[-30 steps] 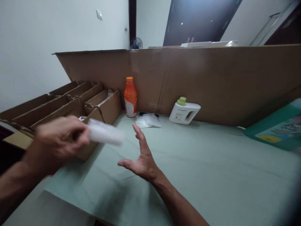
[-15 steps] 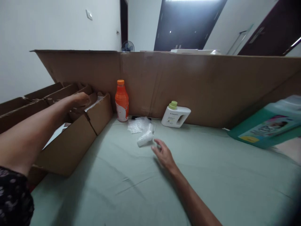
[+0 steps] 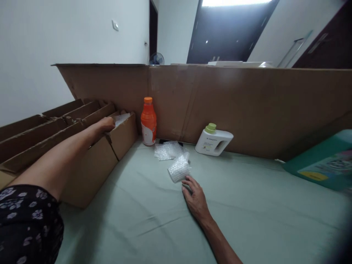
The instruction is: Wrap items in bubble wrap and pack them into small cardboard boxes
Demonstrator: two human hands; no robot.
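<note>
Sleeve (image 3: 30, 223) lower L, dark floral. Person's R hand (image 3: 195, 200) lower ctr, fingers loosely apart, nothing gripped; tips by bubble-wrap piece (image 3: 179, 169) mid-frame, contact unclear. L hand (image 3: 108, 124) mid-L, at cardboard box (image 3: 93, 174) beside clear wrap (image 3: 122, 118); fingers hidden, can't tell grip. Beyond: orange bottle (image 3: 148, 121) ctr, white bottle (image 3: 208, 143) ctr-R.

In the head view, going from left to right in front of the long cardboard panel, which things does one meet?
Cardboard boxes → orange bottle → bubble wrap → white bottle with a green cap → teal container.
</note>
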